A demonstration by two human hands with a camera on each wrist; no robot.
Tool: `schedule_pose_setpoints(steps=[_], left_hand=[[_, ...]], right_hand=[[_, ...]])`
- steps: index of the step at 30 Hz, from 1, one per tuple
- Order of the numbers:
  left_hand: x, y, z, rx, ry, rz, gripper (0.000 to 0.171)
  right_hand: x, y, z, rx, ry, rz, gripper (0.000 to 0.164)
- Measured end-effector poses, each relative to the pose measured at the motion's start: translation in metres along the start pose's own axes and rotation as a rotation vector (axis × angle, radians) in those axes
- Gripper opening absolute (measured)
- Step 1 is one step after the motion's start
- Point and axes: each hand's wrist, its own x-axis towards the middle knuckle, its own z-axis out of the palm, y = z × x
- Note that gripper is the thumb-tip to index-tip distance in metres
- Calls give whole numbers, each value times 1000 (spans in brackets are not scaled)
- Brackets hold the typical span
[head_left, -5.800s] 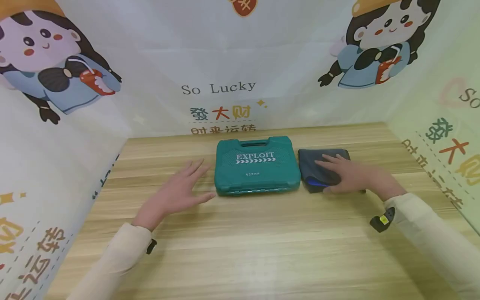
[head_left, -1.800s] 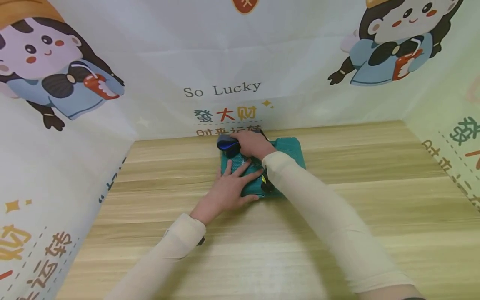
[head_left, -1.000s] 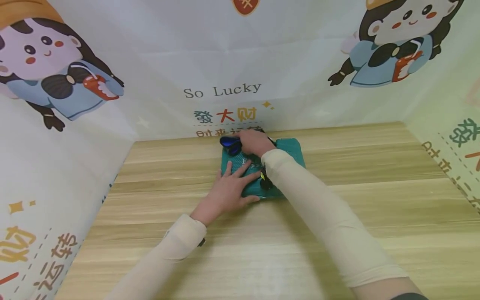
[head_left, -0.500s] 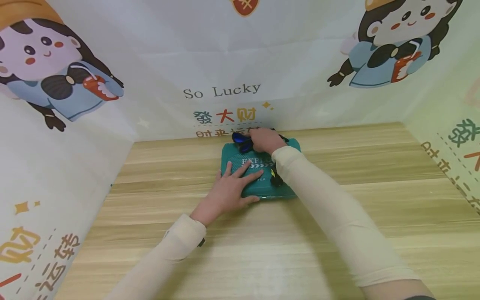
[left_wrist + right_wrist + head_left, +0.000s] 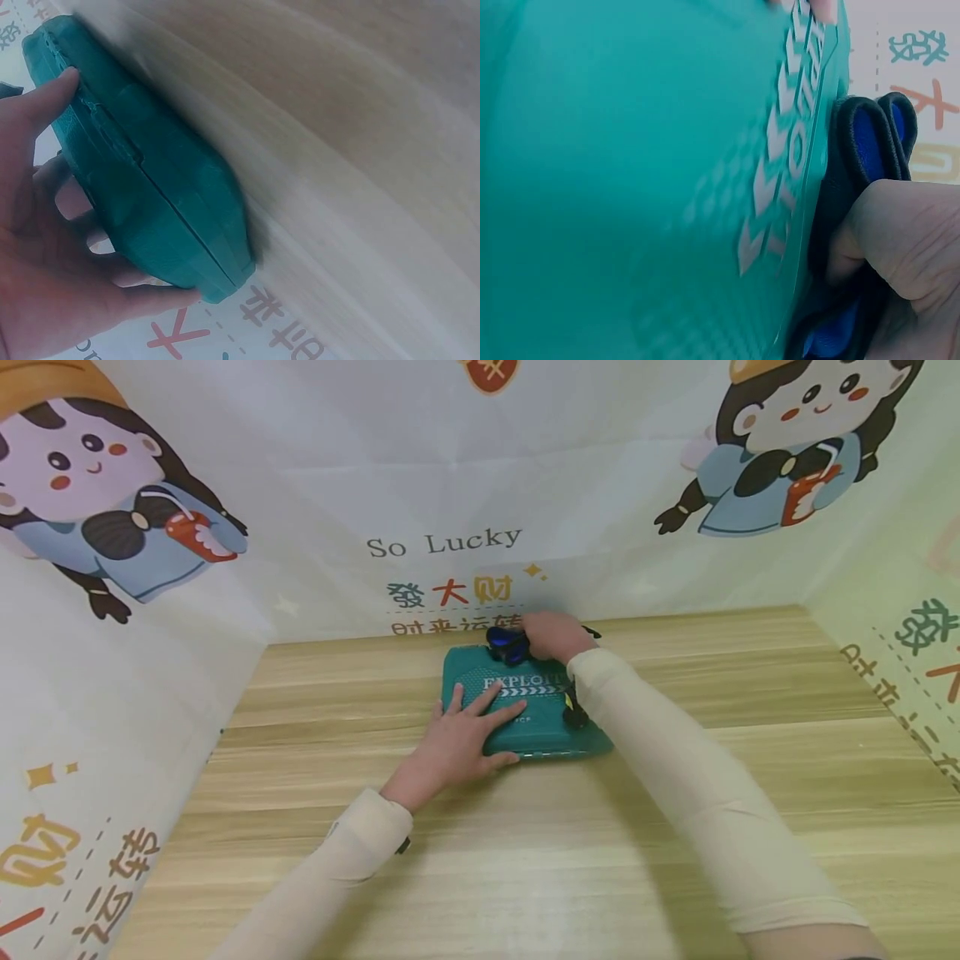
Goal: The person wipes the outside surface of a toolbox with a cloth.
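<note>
A green plastic carrying case [image 5: 547,737] lettered "EXPLOIT" lies flat on the wooden table. My left hand [image 5: 459,742] rests on its left part with fingers spread; in the left wrist view the thumb [image 5: 56,96] touches the hinged front side. At the case's far edge, my right hand [image 5: 557,637] grips a folded cloth [image 5: 508,646], dark outside and bright blue inside. The right wrist view has the bunched cloth [image 5: 866,150] against the case's far side, between it and the right hand [image 5: 911,255]. The case's handle is hidden.
A white printed sheet [image 5: 630,468] hangs close behind the case, and similar sheets stand at both sides. Bare wooden tabletop [image 5: 480,868] extends in front of the case and to its left and right.
The right hand picked up the cloth from the case's right and carried it to the far left edge. It has since slid rightward along that edge. The left hand moved onto the case.
</note>
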Motion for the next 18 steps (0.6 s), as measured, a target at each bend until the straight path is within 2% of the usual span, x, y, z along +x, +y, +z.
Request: schedule_pose_setpoints(steps=[10,18], left_hand=[[-1,1,-1,14,0,-12,76],[0,2,1,21,0,-15,76]], right_hand=[[-14,34,-1,45,27,12,40],[-22,52,-1,138,34,9,41]])
